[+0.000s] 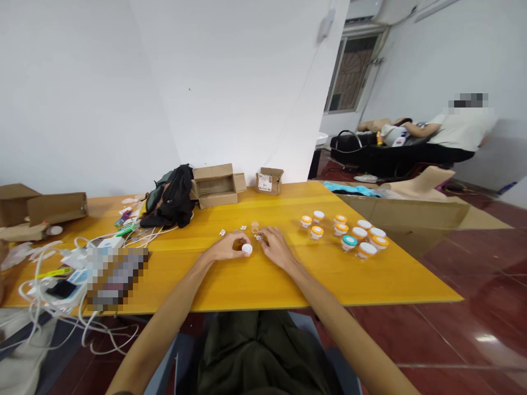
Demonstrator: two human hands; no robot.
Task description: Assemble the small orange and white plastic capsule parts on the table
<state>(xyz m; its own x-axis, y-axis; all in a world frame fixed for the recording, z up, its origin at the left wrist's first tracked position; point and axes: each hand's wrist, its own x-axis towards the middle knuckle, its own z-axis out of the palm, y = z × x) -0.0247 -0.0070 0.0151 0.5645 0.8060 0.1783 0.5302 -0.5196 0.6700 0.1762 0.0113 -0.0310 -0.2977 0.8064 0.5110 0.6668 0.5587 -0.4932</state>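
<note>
My left hand (231,246) curls its thumb and fingers around a small round white lid (247,249), which is tilted up toward me; whether a jar sits beneath it is hidden. Just to the right, my right hand (276,247) rests low over the table, thumb and forefinger apart beside a few small white pieces with dark marks (258,237). Beyond the fingertips lies a clear round piece (255,226). Two more small white marked pieces lie farther off, one on the left (222,232) and one nearer the middle (244,227).
Several clear jars with orange, white and teal lids (349,242) stand on the table's right side. Open cardboard boxes (216,185) and a black bag (175,197) are at the back. White cables and a power strip (74,280) crowd the left. A person (463,129) sits across the room.
</note>
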